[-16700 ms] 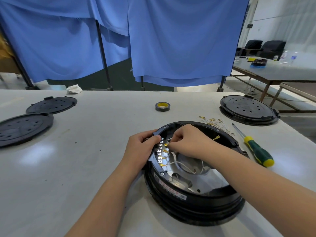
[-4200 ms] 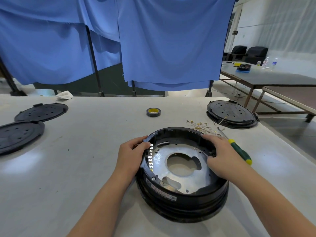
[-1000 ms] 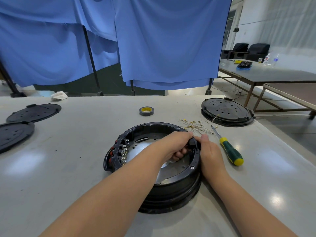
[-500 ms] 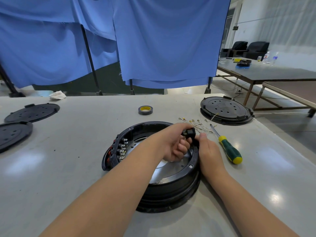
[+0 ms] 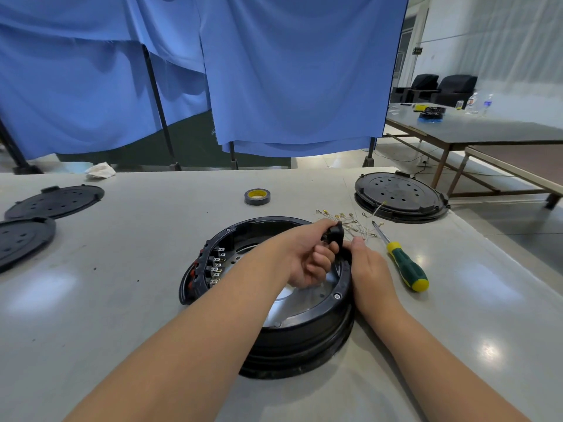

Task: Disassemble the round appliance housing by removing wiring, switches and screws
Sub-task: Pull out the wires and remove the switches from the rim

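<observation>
Housing: round black plastic housing [image 5: 292, 327] with a shiny metal plate inside, mid-worktop [image 5: 122, 300].
Left hand [image 5: 307, 257]: grip curled round a small black switch [image 5: 334, 233] at the far-right rim.
Right hand [image 5: 370, 271]: rests against the outer rim; grip state unclear.
Wiring: thin loose wires [image 5: 350, 222] beside a green-yellow screwdriver [image 5: 403, 263].
Worktop: smooth, glossy grey.

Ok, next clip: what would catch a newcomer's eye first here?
The round black housing at table centre, with both hands on its right rim: the left hand pinches a small black part, and the right hand rests against the outside. Beside it lie a green-and-yellow screwdriver and a heap of loose wires.
</observation>
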Demonstrator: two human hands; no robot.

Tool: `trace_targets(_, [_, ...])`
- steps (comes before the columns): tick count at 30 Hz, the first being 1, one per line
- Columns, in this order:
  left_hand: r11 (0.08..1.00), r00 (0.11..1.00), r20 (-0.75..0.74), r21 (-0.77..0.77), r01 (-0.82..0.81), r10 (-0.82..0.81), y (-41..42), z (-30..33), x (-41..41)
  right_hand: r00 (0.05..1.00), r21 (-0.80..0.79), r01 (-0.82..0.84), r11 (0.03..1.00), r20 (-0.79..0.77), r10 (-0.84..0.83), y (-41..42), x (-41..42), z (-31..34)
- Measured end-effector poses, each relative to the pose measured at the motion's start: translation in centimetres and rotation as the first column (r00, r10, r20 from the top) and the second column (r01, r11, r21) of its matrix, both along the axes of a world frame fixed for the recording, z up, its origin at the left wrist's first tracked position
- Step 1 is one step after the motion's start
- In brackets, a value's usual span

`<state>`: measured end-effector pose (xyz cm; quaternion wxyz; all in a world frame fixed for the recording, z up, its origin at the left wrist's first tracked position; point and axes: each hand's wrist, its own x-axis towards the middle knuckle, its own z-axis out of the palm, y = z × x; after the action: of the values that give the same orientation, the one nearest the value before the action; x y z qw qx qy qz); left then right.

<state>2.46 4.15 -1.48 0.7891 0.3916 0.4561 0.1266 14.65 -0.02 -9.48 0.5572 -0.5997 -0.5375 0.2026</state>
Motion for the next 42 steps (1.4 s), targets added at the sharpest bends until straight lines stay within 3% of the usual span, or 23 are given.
trace_targets(10, [0.997,0.997,0.004,-0.01,0.08,-0.08,-0.2,0.1,-0.1,0.999,0.009,0.025,1.0,0.048,-0.026,-0.2,0.1,0.2])
trace_targets(16, [0.979,0.961,0.206,-0.056,0.198,-0.183,-0.5,1.1,-0.7,0.998,0.014,0.05,0.999,0.041,-0.051,-0.2,0.2,0.4])
trace_targets(23, [0.978,0.986,0.164,0.209,-0.028,-0.006,0.0,1.1,-0.5,0.995,-0.025,-0.006,1.0,0.103,0.009,-0.4,0.3,0.8])
trace_targets(31, [0.9,0.998,0.015,0.432,-0.063,0.063,0.0,0.6,-0.3,0.991,0.1,-0.065,0.993,-0.107,0.075,-1.0,0.5,2.9])
trace_targets(35, [0.804,0.98,-0.093,0.588,-0.087,0.174,0.2,0.4,-0.1,1.0,0.205,-0.01,0.979,0.009,0.008,-1.7,0.6,3.5])
trace_targets(42, [0.66,0.976,-0.173,0.75,0.044,0.132,-0.3,0.1,0.1,0.99,0.276,0.0,0.961,0.137,-0.039,-1.3,1.0,3.3])
